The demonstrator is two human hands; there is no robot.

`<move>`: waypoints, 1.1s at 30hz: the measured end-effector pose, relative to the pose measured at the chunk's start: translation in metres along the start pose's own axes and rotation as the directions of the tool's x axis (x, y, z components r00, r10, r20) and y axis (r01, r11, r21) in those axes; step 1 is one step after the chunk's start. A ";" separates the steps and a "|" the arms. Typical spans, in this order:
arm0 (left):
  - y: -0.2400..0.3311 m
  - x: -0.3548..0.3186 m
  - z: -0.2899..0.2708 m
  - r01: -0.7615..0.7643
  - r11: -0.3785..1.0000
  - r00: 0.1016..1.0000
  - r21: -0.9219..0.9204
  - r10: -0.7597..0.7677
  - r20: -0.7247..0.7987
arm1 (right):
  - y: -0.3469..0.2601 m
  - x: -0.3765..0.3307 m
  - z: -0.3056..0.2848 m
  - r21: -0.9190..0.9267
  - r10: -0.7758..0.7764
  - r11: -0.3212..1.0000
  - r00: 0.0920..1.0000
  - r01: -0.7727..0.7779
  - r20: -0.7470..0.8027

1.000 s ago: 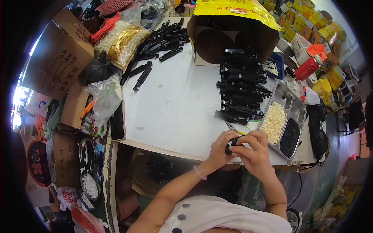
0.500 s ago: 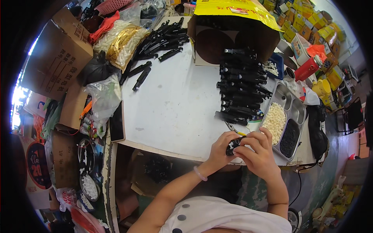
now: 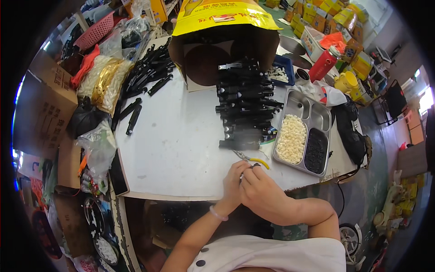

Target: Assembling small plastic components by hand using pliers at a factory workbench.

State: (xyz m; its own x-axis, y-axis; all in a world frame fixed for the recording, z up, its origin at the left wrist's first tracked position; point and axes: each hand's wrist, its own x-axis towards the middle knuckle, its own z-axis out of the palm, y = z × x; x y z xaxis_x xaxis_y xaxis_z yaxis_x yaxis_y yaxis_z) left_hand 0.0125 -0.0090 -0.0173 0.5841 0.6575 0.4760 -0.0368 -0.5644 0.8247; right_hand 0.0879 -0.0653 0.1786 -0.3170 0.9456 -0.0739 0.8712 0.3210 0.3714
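Observation:
At the table's front edge my two hands meet around a small black plastic part [image 3: 256,165], which is mostly covered by fingers. Wrapped round it from one side is my left hand [image 3: 232,185], closed, with a pale bracelet at the wrist. My right hand [image 3: 263,192] is closed over the same part, its back turned up. Just beyond lie pliers [image 3: 259,162] with a yellow handle. Past these, a stacked row of black tube-like pieces [image 3: 247,109] reaches toward the opening of a yellow carton [image 3: 226,27].
On the right sits a compartmented metal tray [image 3: 292,96] of cream and black bits. A blue bin [image 3: 289,68], red flask [image 3: 324,63] and yellow mug [image 3: 345,81] stand behind. More black pieces [image 3: 145,68] and a bag of white parts [image 3: 102,84] lie left on the white table [image 3: 167,154].
The view has shifted, so the table sits further left in it. My right hand has turned and closed over the black part, whose end with white bits was showing before.

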 end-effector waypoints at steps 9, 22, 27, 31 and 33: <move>0.010 0.009 -0.006 0.153 0.958 0.988 -0.242 -0.152 0.022 | 0.070 -0.052 0.087 0.658 0.656 0.673 0.684 -0.338 -0.320; 0.019 0.002 -0.013 0.118 0.990 0.992 -0.073 -0.116 0.043 | 0.052 -0.074 0.142 0.734 0.887 0.313 0.463 -0.602 0.001; 0.010 0.000 -0.008 0.174 0.976 0.985 -0.131 -0.170 0.043 | 0.052 -0.076 0.116 0.979 0.927 -0.028 0.360 -0.200 0.100; 0.016 0.009 -0.011 0.131 0.981 0.990 -0.142 -0.123 0.063 | 0.054 -0.066 0.077 0.978 0.828 0.188 0.549 -0.086 -0.111; 0.016 0.012 -0.010 0.150 0.969 0.988 -0.194 -0.139 0.067 | 0.047 -0.059 0.067 0.970 0.791 0.221 0.600 -0.099 -0.119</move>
State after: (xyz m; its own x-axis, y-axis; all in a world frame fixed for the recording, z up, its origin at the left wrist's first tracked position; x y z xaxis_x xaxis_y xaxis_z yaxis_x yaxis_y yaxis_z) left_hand 0.0106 -0.0054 0.0047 0.6364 0.6948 0.3351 -0.1057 -0.3518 0.9301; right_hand 0.1728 -0.1026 0.1390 0.4544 0.8150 0.3595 0.5877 0.0289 -0.8086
